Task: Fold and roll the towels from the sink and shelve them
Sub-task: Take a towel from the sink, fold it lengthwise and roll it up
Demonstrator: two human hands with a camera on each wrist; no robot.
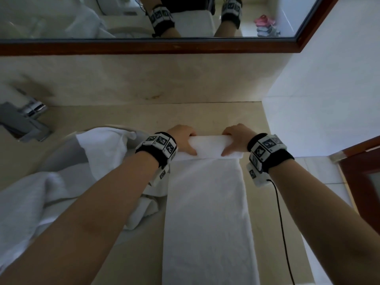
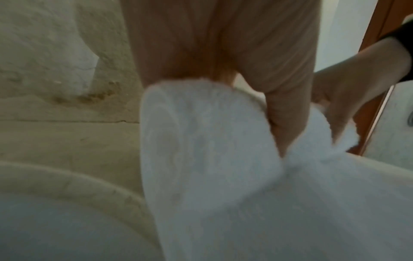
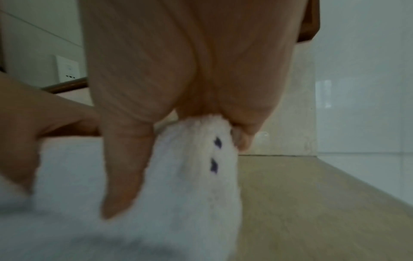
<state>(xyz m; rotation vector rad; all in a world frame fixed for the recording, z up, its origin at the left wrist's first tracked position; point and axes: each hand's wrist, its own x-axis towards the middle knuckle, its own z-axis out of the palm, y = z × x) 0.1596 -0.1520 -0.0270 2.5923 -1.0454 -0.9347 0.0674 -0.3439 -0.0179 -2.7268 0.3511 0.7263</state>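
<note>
A white towel, folded into a long strip, lies on the beige counter and runs toward me. Its far end is turned into a short roll. My left hand grips the roll's left part, fingers curled over the far side and thumb on the near side. My right hand grips the right part the same way. In the left wrist view the roll bulges under my left hand. In the right wrist view my right hand curls round the roll's end, which bears two dark stitches.
More white towels are heaped in and over the sink at the left, below a chrome tap. A wood-framed mirror hangs above the backsplash. A white tiled wall bounds the counter on the right; a black cable trails from my right wrist.
</note>
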